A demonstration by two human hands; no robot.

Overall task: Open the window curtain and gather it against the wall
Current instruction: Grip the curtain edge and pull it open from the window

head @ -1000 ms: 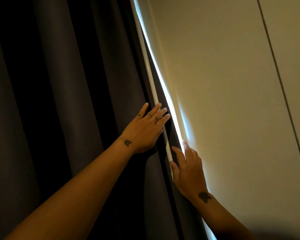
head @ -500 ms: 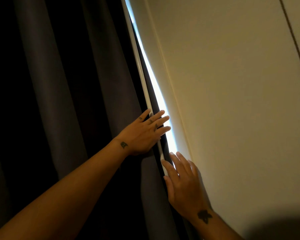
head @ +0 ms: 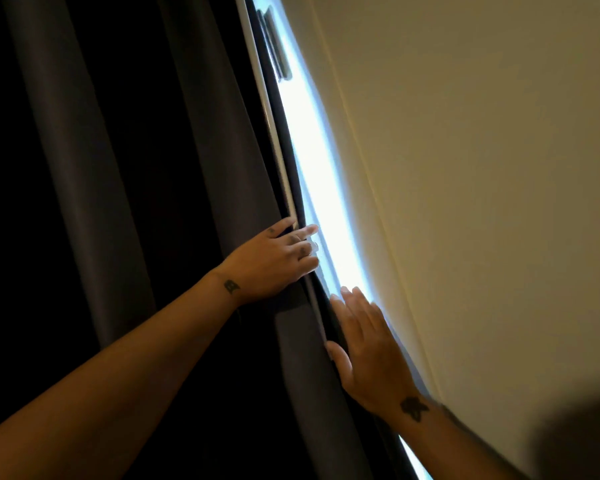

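Left hand point(head: 278, 259) gripping curtain point(head: 201, 168) edge, fingers curled, right hand point(head: 368, 355) flat, fingers spread, holding nothing.

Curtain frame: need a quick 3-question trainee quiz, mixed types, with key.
1. True or false: the left hand has its fingers curled around the curtain edge.
2. The right hand sits: A) above the left hand, B) below the left hand, by the edge and lit gap, C) flat on the wall, far from the curtain.
3. Fill in: the curtain is mostly ____ across the window.

Key: 1 true; 2 B; 3 closed.
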